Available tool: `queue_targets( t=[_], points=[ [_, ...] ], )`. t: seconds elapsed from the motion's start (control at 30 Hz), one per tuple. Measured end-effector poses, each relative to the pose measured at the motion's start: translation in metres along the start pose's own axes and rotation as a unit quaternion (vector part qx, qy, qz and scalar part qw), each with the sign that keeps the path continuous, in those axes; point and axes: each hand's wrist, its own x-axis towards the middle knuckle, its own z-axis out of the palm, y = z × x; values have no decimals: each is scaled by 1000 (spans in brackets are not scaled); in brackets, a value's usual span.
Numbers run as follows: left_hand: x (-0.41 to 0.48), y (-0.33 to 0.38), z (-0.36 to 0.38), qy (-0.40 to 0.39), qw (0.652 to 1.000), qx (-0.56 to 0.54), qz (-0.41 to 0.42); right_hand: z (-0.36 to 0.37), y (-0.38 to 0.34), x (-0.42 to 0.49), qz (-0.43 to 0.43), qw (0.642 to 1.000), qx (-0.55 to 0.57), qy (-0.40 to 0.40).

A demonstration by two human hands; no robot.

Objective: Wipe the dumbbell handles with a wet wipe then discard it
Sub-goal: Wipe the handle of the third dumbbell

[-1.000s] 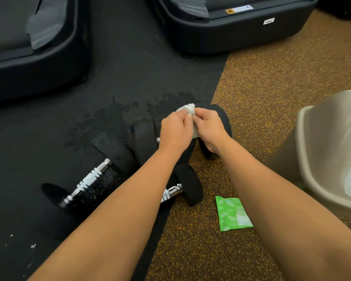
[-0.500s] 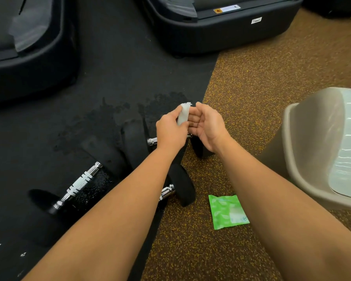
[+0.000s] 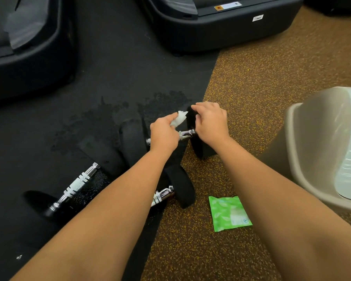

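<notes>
My left hand (image 3: 163, 132) pinches a crumpled white wet wipe (image 3: 178, 118) just above the chrome handle (image 3: 185, 134) of the far dumbbell. My right hand (image 3: 210, 121) rests with curled fingers over that dumbbell's right black weight head (image 3: 200, 147). A second dumbbell lies at the lower left, its chrome handle (image 3: 77, 184) fully in view. Part of a third dumbbell's handle (image 3: 162, 195) shows under my left forearm, with its black head (image 3: 182, 189) beside it.
A beige bin (image 3: 312, 147) with a clear liner stands at the right. A green wet-wipe packet (image 3: 229, 212) lies on the speckled brown floor. Two dark machine bases (image 3: 221, 27) sit at the back on the black mat, which has wet patches.
My right hand let go of the wipe and moved onto the dumbbell's right head. My left hand keeps the wipe and has lowered toward the handle.
</notes>
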Motion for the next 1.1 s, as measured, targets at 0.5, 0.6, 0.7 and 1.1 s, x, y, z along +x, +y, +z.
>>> queue_targets(
  t=[0.5, 0.6, 0.7, 1.1],
  points=[
    [-1, -18, 20, -75, 964, 241, 89, 25, 31, -1, -23, 996, -68, -59],
    [-2, -22, 30, -108, 950, 278, 94, 26, 32, -1, -29, 995, -76, -55],
    [1, -29, 37, -119, 937, 309, 111, 24, 31, -2, -36, 995, -78, -40],
    [8, -27, 45, -156, 878, 377, 249, 18, 25, -9, -71, 993, -98, 7]
  ],
)
